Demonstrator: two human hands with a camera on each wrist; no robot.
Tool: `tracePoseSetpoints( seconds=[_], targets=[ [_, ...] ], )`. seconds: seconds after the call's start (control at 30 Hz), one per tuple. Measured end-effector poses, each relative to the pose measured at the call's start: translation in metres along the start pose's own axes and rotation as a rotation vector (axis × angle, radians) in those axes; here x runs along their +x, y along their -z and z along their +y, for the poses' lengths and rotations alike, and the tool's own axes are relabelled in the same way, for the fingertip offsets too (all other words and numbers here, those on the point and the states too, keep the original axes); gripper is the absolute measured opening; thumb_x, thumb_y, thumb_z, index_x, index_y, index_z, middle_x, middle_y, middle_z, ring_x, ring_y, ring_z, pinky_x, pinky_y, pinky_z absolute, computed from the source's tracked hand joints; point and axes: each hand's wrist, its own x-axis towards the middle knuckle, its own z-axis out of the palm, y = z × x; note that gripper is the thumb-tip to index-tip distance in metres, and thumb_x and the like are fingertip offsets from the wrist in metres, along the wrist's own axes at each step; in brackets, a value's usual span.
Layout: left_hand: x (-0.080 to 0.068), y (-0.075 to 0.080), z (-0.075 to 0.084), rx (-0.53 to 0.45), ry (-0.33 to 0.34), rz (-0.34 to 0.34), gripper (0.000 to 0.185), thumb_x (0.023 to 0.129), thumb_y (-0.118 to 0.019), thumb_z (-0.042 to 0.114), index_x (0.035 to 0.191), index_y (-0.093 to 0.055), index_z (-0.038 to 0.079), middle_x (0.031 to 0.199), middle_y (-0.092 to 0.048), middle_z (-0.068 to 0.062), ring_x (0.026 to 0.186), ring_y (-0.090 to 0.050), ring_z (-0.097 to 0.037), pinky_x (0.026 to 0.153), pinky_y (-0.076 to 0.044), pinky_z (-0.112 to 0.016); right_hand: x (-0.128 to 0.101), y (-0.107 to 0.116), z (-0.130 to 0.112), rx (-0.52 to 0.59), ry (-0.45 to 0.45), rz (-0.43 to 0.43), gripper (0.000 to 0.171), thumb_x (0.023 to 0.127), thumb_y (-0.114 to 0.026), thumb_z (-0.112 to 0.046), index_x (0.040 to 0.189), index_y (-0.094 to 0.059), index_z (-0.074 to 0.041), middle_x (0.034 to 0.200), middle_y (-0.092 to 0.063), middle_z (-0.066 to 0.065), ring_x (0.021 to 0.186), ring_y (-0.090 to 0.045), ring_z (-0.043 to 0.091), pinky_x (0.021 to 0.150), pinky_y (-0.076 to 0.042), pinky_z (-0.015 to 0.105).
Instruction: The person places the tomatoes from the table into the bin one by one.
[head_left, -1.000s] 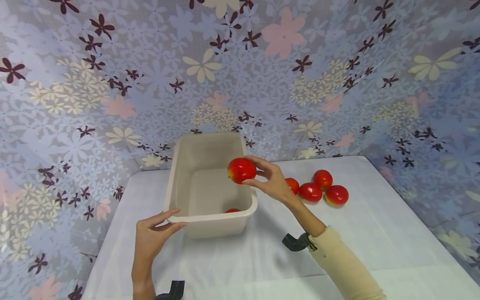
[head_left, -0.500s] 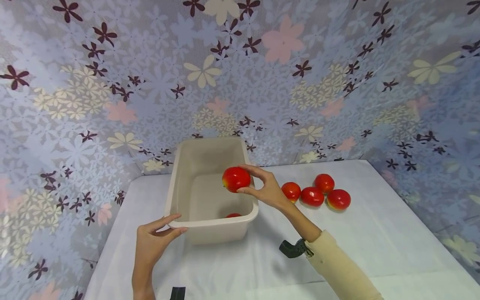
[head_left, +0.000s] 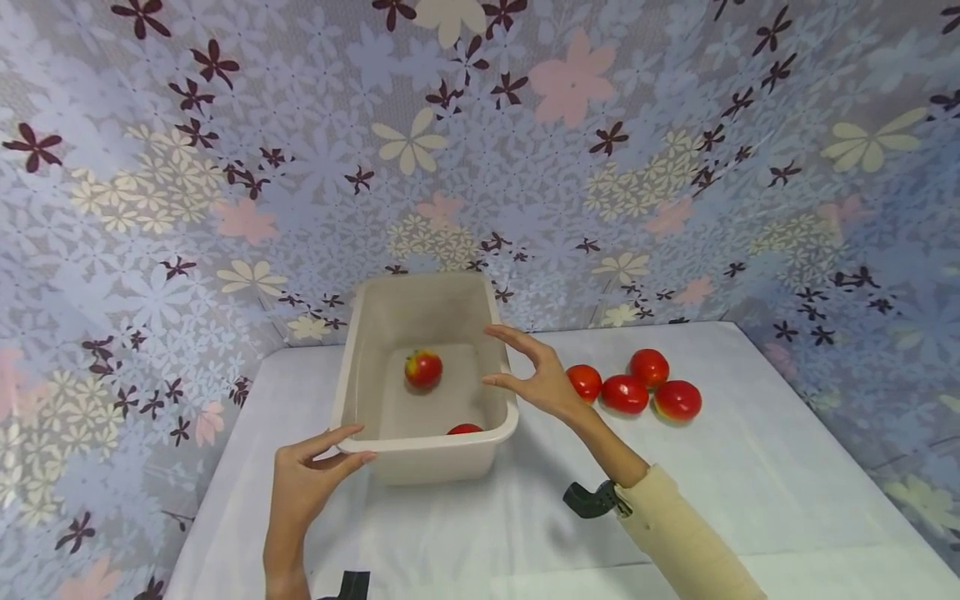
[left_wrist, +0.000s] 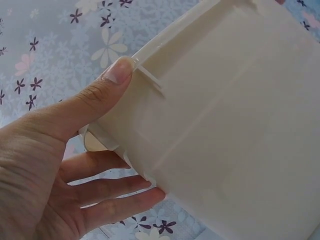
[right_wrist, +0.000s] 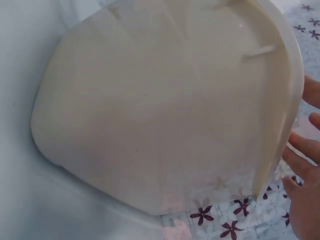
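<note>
Head view. A beige plastic tub stands on a white-covered table against a flowered backdrop. The left hand holds the tub's near left corner, thumb on the rim and fingers beneath it; the left wrist view shows the thumb pressed against the rim's edge and the fingers curled under the lip. The right hand hovers at the tub's right rim, at 3 o'clock from its interior, fingers spread and relaxed, holding nothing. One red tomato lies inside the tub toward its far end; a second tomato shows partly behind the near wall, at 5 o'clock from the first. Four further tomatoes lie clustered on the table, at 3 o'clock from the right hand and just beside it.
</note>
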Motion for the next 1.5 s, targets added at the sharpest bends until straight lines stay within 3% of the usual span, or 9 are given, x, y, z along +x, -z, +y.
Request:
tracePoseSetpoints(
  seconds=[0.5,0.73,0.87,0.97,1.07,1.17,1.3,1.5],
  targets=[
    [-0.001,0.0,0.003,0.016,0.058,0.003,0.037,0.07,-0.085,0.002,0.106,-0.074,-0.002,0.119,-0.067,-0.021,0.074,-0.072,-0.004,0.067,-0.059,-0.021,-0.018,0.029,0.029,0.016,-0.054,0.11,0.057,0.082,-0.074,0.004,0.134,-0.051,0.008,0.138,-0.053,0.026,0.132,-0.046,0.039,0.112,-0.033,0.059],
    [-0.004,0.0,0.002,0.003,0.048,0.015,0.037,0.068,-0.086,-0.001,0.103,-0.074,-0.003,0.112,-0.07,-0.019,0.073,-0.073,-0.007,0.067,-0.06,-0.022,-0.037,0.046,0.081,0.041,-0.126,0.217,0.061,0.081,-0.075,0.004,0.137,-0.05,0.005,0.141,-0.051,0.024,0.136,-0.042,0.039,0.113,-0.031,0.058],
    [-0.002,-0.001,0.002,-0.005,0.047,0.022,0.036,0.067,-0.086,-0.002,0.102,-0.075,-0.002,0.104,-0.074,-0.001,0.074,-0.073,-0.009,0.066,-0.06,-0.024,-0.049,0.055,0.102,0.058,-0.169,0.291,0.062,0.081,-0.076,0.001,0.138,-0.051,0.0,0.143,-0.051,0.02,0.137,-0.043,0.034,0.115,-0.034,0.046],
    [-0.001,-0.002,0.003,-0.004,0.047,0.019,0.036,0.067,-0.086,-0.002,0.101,-0.075,-0.002,0.104,-0.074,-0.001,0.073,-0.073,-0.009,0.066,-0.06,-0.024,-0.056,0.06,0.112,0.083,-0.164,0.357,0.063,0.08,-0.076,0.005,0.138,-0.051,0.002,0.141,-0.051,0.023,0.136,-0.043,0.036,0.114,-0.037,0.033],
    [0.001,-0.002,0.003,-0.005,0.028,0.015,0.036,0.067,-0.086,-0.003,0.101,-0.075,-0.003,0.111,-0.071,-0.016,0.074,-0.073,-0.008,0.066,-0.06,-0.024,-0.059,0.065,0.118,0.101,-0.134,0.422,0.064,0.079,-0.074,0.01,0.137,-0.05,0.005,0.14,-0.051,0.028,0.135,-0.044,0.037,0.112,-0.038,0.025],
    [0.005,-0.002,0.002,-0.014,-0.001,0.002,0.036,0.067,-0.085,-0.004,0.102,-0.074,-0.005,0.114,-0.068,-0.025,0.075,-0.073,-0.007,0.066,-0.06,-0.023,-0.061,0.07,0.121,0.106,-0.118,0.476,0.063,0.079,-0.074,0.011,0.137,-0.051,0.003,0.139,-0.052,0.026,0.133,-0.048,0.03,0.111,-0.038,0.023],
    [0.005,-0.002,0.0,-0.025,-0.002,-0.006,0.037,0.068,-0.085,-0.004,0.103,-0.073,-0.006,0.113,-0.069,-0.022,0.077,-0.073,-0.008,0.067,-0.06,-0.023,-0.064,0.073,0.113,0.101,-0.131,0.481,0.062,0.08,-0.073,0.011,0.137,-0.051,0.004,0.138,-0.054,0.022,0.133,-0.048,0.027,0.113,-0.037,0.027],
    [0.0,-0.001,0.0,-0.022,0.023,0.011,0.037,0.067,-0.085,-0.004,0.102,-0.073,-0.006,0.111,-0.07,-0.021,0.073,-0.073,-0.012,0.066,-0.06,-0.024,-0.073,0.067,0.099,-0.036,-0.16,0.421,0.061,0.079,-0.075,0.008,0.135,-0.051,0.008,0.139,-0.051,0.028,0.134,-0.042,0.04,0.109,-0.033,0.011]
  ],
)
